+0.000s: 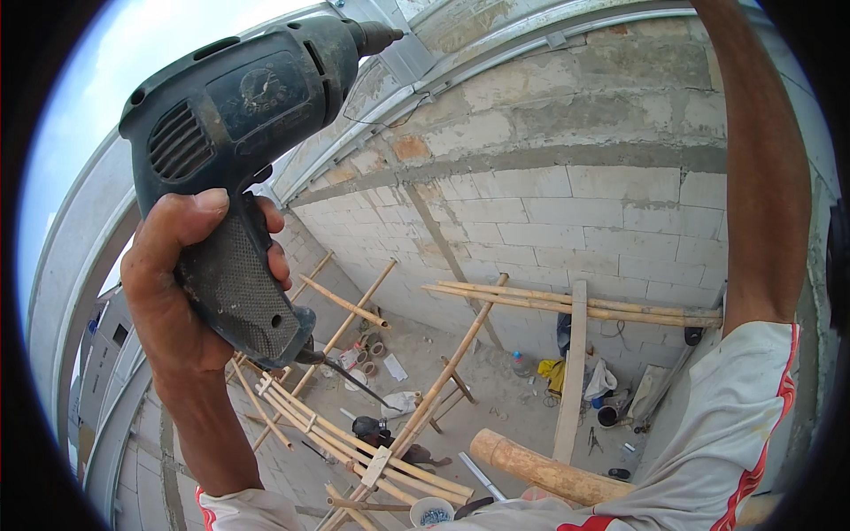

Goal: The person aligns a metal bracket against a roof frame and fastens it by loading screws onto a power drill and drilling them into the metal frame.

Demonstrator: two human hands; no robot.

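I see the drill [252,97] raised before the metal frame [407,60], its textured grip [235,288] wrapped by the left hand [164,274]: rigid, probably top-heavy, best held there. The right hand, out of view, I can't tell.

Right hand: out of view, the right arm [766,177] being cut off by the upper edge. Left hand [159,274]: fingers partly hidden behind the grip of the drill [239,115]. Cord [359,383]: far end lost against the floor [496,416]. Bucket [413,513]: cut by the lower edge; grey pieces [434,516] inside too small to identify. Co-worker [367,428] below: partly obscured by bamboo poles [456,354]; handwork cannot be determined. Thick bamboo pole [540,465]: partly covered by the shirt [708,425], itself cut by the lower edge
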